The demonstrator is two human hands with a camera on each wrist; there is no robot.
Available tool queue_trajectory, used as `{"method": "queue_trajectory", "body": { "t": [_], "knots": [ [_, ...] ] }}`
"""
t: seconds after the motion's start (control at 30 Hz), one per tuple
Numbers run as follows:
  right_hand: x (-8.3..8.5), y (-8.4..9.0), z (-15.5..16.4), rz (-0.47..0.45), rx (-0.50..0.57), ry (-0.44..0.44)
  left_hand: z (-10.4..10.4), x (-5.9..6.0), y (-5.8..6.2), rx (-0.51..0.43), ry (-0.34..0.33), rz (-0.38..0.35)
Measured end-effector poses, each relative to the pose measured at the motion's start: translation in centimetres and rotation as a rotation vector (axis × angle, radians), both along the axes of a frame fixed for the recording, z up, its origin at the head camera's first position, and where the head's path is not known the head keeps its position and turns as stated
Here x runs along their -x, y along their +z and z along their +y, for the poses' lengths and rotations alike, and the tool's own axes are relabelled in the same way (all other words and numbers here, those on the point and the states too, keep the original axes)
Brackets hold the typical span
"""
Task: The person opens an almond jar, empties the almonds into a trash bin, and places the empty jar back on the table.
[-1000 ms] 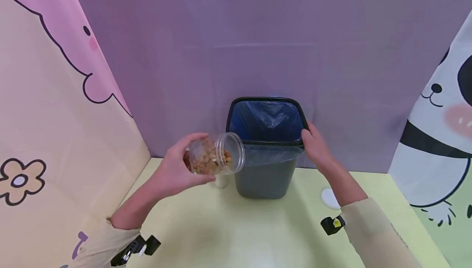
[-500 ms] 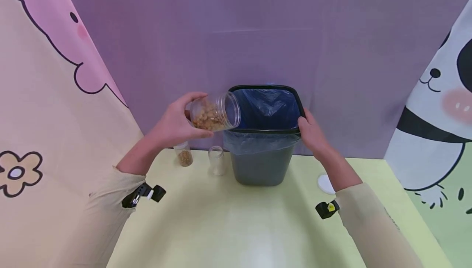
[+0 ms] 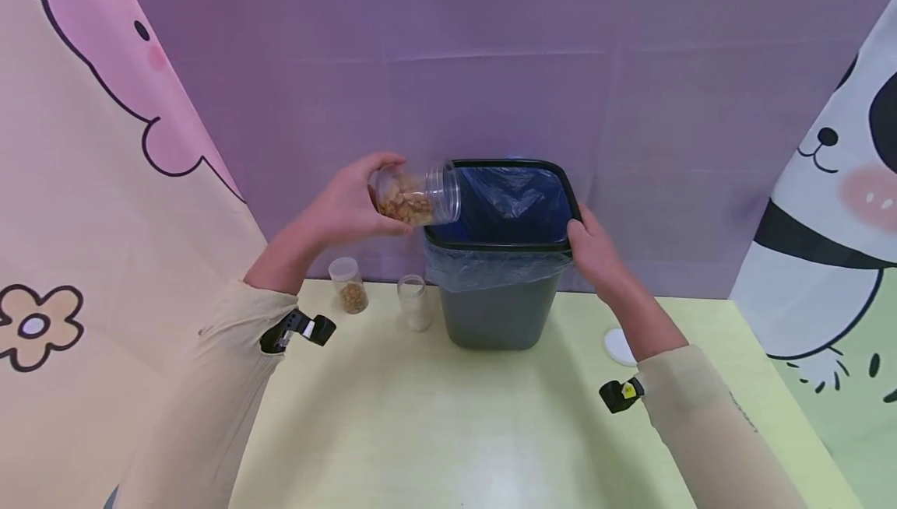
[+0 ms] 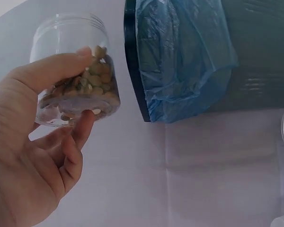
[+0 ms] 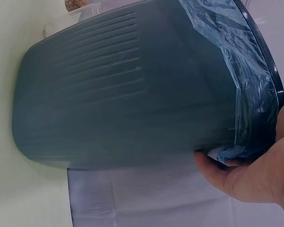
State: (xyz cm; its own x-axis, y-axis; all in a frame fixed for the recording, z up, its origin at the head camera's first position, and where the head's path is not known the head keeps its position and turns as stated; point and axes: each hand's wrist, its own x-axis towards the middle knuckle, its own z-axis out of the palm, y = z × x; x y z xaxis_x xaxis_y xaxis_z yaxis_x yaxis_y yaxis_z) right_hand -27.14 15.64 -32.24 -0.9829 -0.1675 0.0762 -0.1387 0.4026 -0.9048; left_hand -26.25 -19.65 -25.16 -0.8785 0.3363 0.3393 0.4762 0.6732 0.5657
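Observation:
My left hand (image 3: 353, 201) grips a clear jar (image 3: 441, 194) by its base end, thumb and fingers round its sides. The jar lies on its side in the air, its open mouth over the left rim of a grey trash can (image 3: 501, 310). Brown and tan nut-like pieces (image 4: 98, 78) sit inside the jar, gathered near its base. A blue plastic liner (image 4: 180, 56) is folded over the can's black rim. On the can's right side my right hand (image 3: 596, 256) holds the rim, with fingers curled under the liner edge (image 5: 248, 182).
Left of the can on the pale table (image 3: 434, 431) stand a jar of small tan bits (image 3: 350, 287) and an empty-looking clear jar (image 3: 414, 305). A white disc (image 3: 620, 345) lies near my right wrist. A purple backdrop (image 3: 350, 42) rises behind the can.
The left hand has lifted the jar from beside the can and brought it right, over the rim. The right hand keeps its hold on the can. The head view has shifted slightly.

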Motion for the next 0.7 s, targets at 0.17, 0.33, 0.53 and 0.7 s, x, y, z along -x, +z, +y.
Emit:
{"method": "queue_trajectory", "body": {
  "t": [0.17, 0.33, 0.53, 0.7],
  "knots": [
    [0.0, -0.1, 0.3, 0.01, 0.009, -0.007, 0.5, 0.9, 0.3, 0.018, 0.001, 0.006],
    [0.1, -0.1, 0.4, -0.004, 0.001, -0.019, 0.7, 1.9, 0.4, -0.003, -0.018, -0.019],
    [0.4, -0.5, 0.2, -0.042, 0.01, -0.021, 0.7, 2.6, 0.0, 0.029, -0.016, -0.033],
    [0.5, -0.5, 0.0, -0.015, 0.033, -0.026, 0.9, 2.9, 0.1, 0.082, -0.004, -0.016]
  ]
}}
